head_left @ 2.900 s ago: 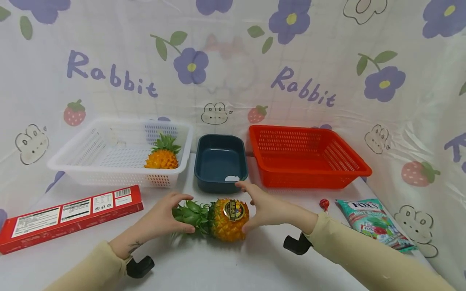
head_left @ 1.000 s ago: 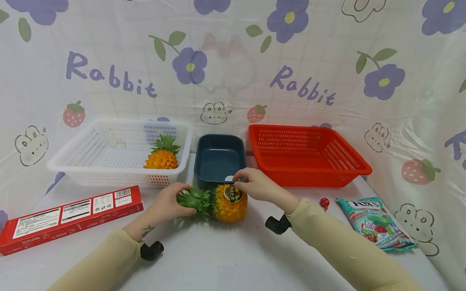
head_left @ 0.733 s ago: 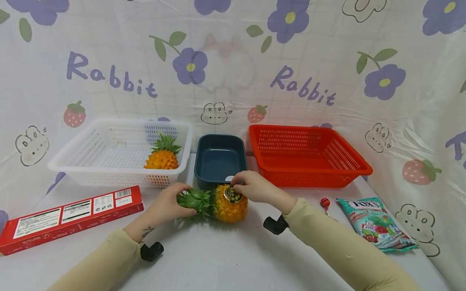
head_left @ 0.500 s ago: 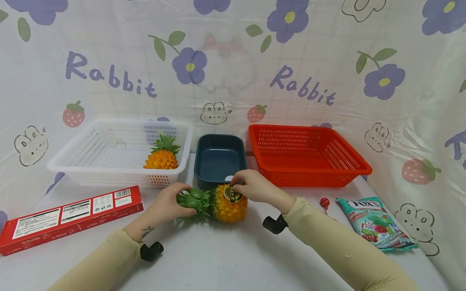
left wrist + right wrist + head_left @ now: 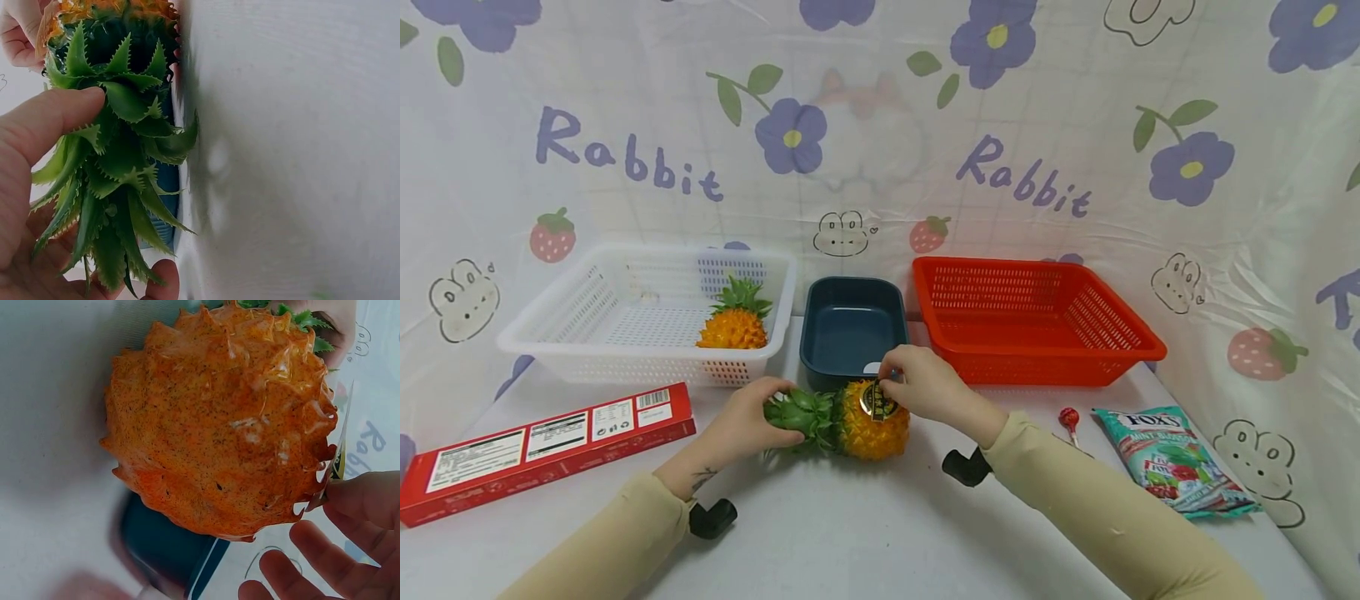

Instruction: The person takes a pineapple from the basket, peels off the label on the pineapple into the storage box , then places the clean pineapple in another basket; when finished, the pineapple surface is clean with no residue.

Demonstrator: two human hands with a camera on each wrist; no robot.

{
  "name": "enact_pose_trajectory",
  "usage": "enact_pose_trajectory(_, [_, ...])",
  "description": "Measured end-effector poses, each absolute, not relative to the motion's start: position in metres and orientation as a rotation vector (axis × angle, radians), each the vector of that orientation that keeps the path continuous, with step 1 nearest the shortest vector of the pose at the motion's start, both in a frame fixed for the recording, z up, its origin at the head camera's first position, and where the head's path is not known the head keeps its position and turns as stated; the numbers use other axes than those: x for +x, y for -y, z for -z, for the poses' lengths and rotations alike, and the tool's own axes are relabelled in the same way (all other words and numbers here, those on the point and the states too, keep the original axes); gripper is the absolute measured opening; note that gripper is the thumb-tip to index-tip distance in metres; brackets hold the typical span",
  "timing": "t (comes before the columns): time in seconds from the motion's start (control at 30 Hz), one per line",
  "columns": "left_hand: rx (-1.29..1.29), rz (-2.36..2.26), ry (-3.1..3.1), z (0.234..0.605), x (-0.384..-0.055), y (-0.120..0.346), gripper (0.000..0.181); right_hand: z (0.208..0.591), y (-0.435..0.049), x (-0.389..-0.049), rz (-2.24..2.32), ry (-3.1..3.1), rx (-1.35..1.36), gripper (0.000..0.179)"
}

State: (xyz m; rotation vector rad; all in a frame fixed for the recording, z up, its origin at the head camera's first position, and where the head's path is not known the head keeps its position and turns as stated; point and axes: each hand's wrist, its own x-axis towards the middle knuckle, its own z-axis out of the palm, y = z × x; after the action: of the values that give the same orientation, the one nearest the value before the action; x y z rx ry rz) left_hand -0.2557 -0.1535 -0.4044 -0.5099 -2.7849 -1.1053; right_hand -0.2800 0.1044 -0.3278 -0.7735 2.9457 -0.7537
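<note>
A pineapple (image 5: 876,440) lies on its side in the middle of the white table, its green crown pointing left. My left hand (image 5: 747,427) grips the crown; in the left wrist view the thumb lies along the leaves (image 5: 122,159) and fingers come round from behind. At the fruit's upper right, my right hand (image 5: 931,385) pinches the edge of a black and gold sticker (image 5: 877,403). The right wrist view shows that sticker (image 5: 338,462) edge-on, its pinched end standing off the spiky orange skin (image 5: 219,425).
Just behind the pineapple stands a dark blue tub (image 5: 854,367). A white basket (image 5: 647,362) holding another pineapple (image 5: 733,327) is at left, a red basket (image 5: 1022,371) at right. A red box (image 5: 550,446), a lollipop (image 5: 1069,418) and a candy bag (image 5: 1176,462) flank the hands.
Since the earliest frame, the pineapple has shifted back toward the tub, the left hand has closed on its crown, and the right hand has taken the sticker's edge. Lately the sticker has turned slightly.
</note>
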Motion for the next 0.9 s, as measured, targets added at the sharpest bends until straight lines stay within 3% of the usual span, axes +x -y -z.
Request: enact_pose_trajectory(0.9, [-0.527, 1.073, 2.762, 0.405, -0.256, 0.153, 0.055, 0.316, -0.104, -0.262, 0.510, -3.032, -1.023, 0.006])
